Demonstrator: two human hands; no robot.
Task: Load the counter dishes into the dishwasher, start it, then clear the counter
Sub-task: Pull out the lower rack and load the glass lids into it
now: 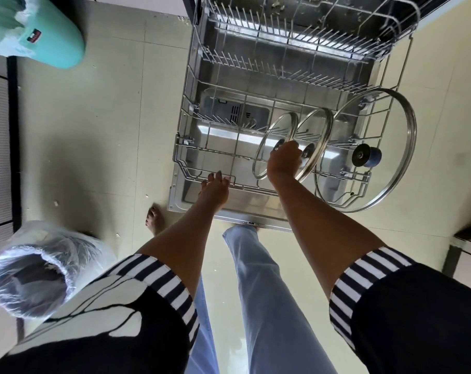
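The dishwasher's lower wire rack (pixel 191 147) is pulled out over the open door (pixel 229 209). Three glass lids stand on edge in its front right part. The large lid (pixel 401 168) with a dark knob stands at the right. A middle lid (pixel 319 136) stands next to it. My right hand (pixel 284 160) is closed around the knob of the small lid (pixel 269 147), holding it upright in the rack. My left hand (pixel 215 188) rests on the rack's front rail, fingers spread, holding nothing.
An upper rack (pixel 310 31) sticks out at the top, bare of dishes. A bin lined with a clear plastic bag (pixel 37 271) stands on the tiled floor at the left. A mint-green container (pixel 43 31) is at the top left. My feet stand by the door's front edge.
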